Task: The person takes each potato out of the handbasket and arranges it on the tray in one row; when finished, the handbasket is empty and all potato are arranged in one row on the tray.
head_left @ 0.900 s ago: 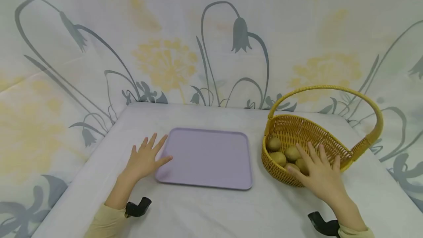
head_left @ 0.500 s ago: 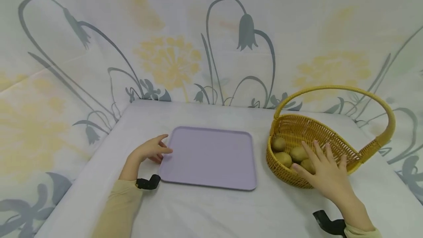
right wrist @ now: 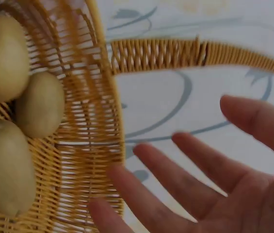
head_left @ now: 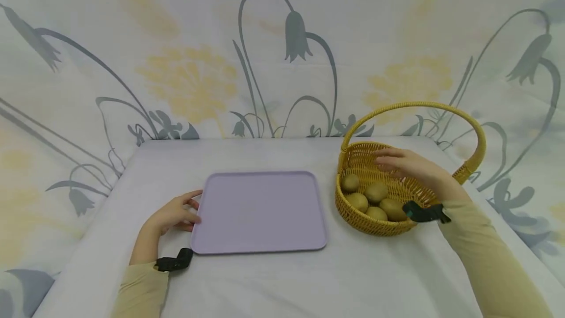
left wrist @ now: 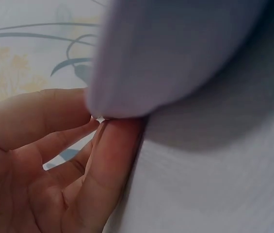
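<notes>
A flat lilac tray [head_left: 260, 212] with a low rim lies on the white-covered table. At its left edge, my left hand [head_left: 174, 212] holds the rim between thumb and curled fingers; the left wrist view shows the fingertips right against the tray's edge [left wrist: 122, 82]. Several potatoes [head_left: 376, 192] lie in the left part of a yellow-brown wicker basket [head_left: 375, 227] to the right of the tray. Over the basket's far right part hovers my right hand [head_left: 408, 166], holding nothing. Its fingers are spread and relaxed beside the basket's rim [right wrist: 120, 121] in the right wrist view.
The basket's tall arched handle [head_left: 410, 104] rises over the basket on the right. Behind the table [head_left: 273, 283] hangs a pale cloth [head_left: 198, 13] printed with grey and yellow flowers. Black devices [head_left: 176, 260] are strapped on both wrists.
My left hand has turned from lying flat and spread to gripping the tray's edge. My right hand has moved from the basket's near edge to farther back above it. The head view has shifted.
</notes>
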`<state>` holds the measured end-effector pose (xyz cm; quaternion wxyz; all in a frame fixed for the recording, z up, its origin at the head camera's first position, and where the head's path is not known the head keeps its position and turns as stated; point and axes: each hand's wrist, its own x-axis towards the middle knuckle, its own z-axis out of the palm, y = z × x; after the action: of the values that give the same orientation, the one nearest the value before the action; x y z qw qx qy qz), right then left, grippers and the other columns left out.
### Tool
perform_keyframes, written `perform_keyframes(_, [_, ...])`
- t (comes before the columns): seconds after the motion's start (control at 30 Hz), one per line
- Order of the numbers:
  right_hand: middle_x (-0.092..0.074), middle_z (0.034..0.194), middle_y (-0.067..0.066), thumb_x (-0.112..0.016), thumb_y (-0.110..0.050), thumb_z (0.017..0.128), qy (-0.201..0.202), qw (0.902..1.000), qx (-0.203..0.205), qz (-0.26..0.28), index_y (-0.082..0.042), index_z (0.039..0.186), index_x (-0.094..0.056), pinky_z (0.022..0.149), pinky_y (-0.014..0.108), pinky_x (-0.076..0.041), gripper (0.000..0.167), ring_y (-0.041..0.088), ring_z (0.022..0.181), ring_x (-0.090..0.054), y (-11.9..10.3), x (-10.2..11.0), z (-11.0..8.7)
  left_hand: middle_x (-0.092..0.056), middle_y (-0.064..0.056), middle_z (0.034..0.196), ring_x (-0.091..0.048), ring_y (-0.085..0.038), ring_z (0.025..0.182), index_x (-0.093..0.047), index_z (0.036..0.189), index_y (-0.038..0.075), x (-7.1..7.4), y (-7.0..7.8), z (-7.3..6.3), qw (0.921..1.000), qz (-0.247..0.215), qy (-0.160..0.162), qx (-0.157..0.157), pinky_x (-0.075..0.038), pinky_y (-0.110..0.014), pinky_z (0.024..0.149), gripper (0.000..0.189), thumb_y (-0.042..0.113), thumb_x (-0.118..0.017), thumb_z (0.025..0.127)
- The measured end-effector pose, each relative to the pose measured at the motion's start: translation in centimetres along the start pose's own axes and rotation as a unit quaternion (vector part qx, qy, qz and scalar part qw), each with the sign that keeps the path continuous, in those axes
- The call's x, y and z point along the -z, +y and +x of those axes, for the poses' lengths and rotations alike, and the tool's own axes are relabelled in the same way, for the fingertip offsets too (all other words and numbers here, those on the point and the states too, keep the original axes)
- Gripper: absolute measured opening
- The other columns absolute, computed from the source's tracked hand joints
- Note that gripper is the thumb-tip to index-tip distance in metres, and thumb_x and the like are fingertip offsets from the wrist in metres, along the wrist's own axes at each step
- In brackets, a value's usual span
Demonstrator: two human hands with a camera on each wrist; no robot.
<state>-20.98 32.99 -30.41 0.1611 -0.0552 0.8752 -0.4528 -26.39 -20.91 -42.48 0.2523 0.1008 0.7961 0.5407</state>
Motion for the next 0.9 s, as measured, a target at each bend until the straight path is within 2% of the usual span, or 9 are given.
perform_keyframes(0.07, [-0.024,0.145,0.027,-0.037,-0.034,0.099,-0.054,0.9962,-0.024,0.064,0.002,0.144,-0.022,0.103,0.053,-0.033,0.06,0.043,0.13,-0.029,0.5,0.9,2.4,-0.038,-0.018,0.109,-0.051,-0.016,0.069,-0.017,0.145,-0.003,0.1,0.0,-0.4,1.0,0.0,0.001,0.001,-0.055,-0.029,0.06,0.086,-0.008,-0.065,0.074])
perform_keyframes(0.17, [-0.02,0.147,0.025,-0.035,-0.03,0.1,-0.125,0.983,-0.07,0.115,0.003,0.145,-0.018,0.104,0.051,-0.033,0.059,0.042,0.132,-0.025,2.2,1.5,5.1,-0.037,-0.018,0.109,-0.052,-0.016,0.069,-0.016,0.145,-0.003,0.0,-0.1,-0.9,1.0,-0.003,0.002,0.009,-0.055,-0.029,0.06,0.086,-0.008,-0.065,0.074])
perform_keyframes(0.3, [-0.019,0.148,0.024,-0.039,-0.031,0.098,-0.184,0.9716,-0.138,0.053,0.003,0.144,-0.02,0.104,0.061,-0.023,0.06,0.043,0.133,-0.023,4.9,1.7,6.2,-0.037,-0.018,0.11,-0.053,-0.016,0.072,-0.017,0.145,-0.003,-0.3,-0.6,-1.4,0.9998,-0.014,-0.004,0.017,-0.055,-0.029,0.061,0.086,-0.007,-0.065,0.073])
perform_keyframes(0.43, [-0.024,0.146,0.024,-0.05,-0.03,0.092,-0.201,0.9604,-0.192,0.017,0.001,0.143,-0.027,0.103,0.069,-0.007,0.064,0.041,0.128,-0.033,6.6,1.7,5.8,-0.038,-0.018,0.11,-0.054,-0.016,0.074,-0.017,0.145,-0.003,-0.5,-0.8,-1.6,0.9997,-0.016,-0.008,0.016,-0.055,-0.03,0.061,0.086,-0.005,-0.066,0.074])
perform_keyframes(0.47, [-0.029,0.144,0.024,-0.052,-0.029,0.091,-0.199,0.9597,-0.197,0.022,0.002,0.142,-0.03,0.103,0.067,-0.008,0.064,0.038,0.125,-0.039,7.0,1.7,5.7,-0.038,-0.019,0.111,-0.054,-0.016,0.074,-0.017,0.145,-0.003,-0.4,-0.7,-1.6,0.9998,-0.014,-0.007,0.015,-0.055,-0.03,0.061,0.086,-0.005,-0.066,0.074])
perform_keyframes(0.57, [-0.047,0.131,0.02,-0.055,-0.022,0.09,-0.202,0.9585,-0.192,0.061,0.007,0.137,-0.037,0.103,0.057,-0.027,0.058,0.029,0.112,-0.052,7.7,1.7,5.5,-0.038,-0.019,0.111,-0.054,-0.016,0.074,-0.018,0.145,-0.002,-0.1,-0.6,-1.5,0.9999,-0.009,-0.003,0.012,-0.055,-0.03,0.061,0.086,-0.004,-0.067,0.074])
perform_keyframes(0.67, [-0.059,0.113,0.01,-0.056,-0.015,0.089,-0.206,0.9568,-0.181,0.096,0.008,0.131,-0.044,0.089,0.039,-0.045,0.049,0.02,0.1,-0.057,8.2,1.9,5.5,-0.038,-0.019,0.109,-0.054,-0.015,0.076,-0.018,0.144,-0.003,0.3,-0.6,-1.1,0.9999,-0.009,-0.008,-0.003,-0.055,-0.029,0.061,0.088,0.0,-0.068,0.072])
perform_keyframes(0.83, [-0.061,0.104,0.004,-0.056,-0.011,0.088,-0.22,0.957,-0.162,0.097,0.01,0.126,-0.047,0.082,0.029,-0.048,0.044,0.016,0.096,-0.057,8.0,2.2,5.9,-0.038,-0.016,0.105,-0.055,-0.013,0.075,-0.021,0.143,-0.003,0.6,-0.5,-0.5,0.9989,-0.014,-0.027,-0.035,-0.055,-0.028,0.061,0.087,0.004,-0.071,0.072])
perform_keyframes(0.9, [-0.06,0.103,0.005,-0.056,-0.012,0.088,-0.214,0.959,-0.162,0.091,0.011,0.124,-0.048,0.082,0.029,-0.048,0.043,0.016,0.096,-0.056,7.7,2.2,6.2,-0.039,-0.017,0.106,-0.054,-0.013,0.075,-0.02,0.144,-0.002,0.7,-0.3,-0.3,0.9993,-0.012,-0.022,-0.029,-0.055,-0.028,0.06,0.087,0.002,-0.07,0.072])
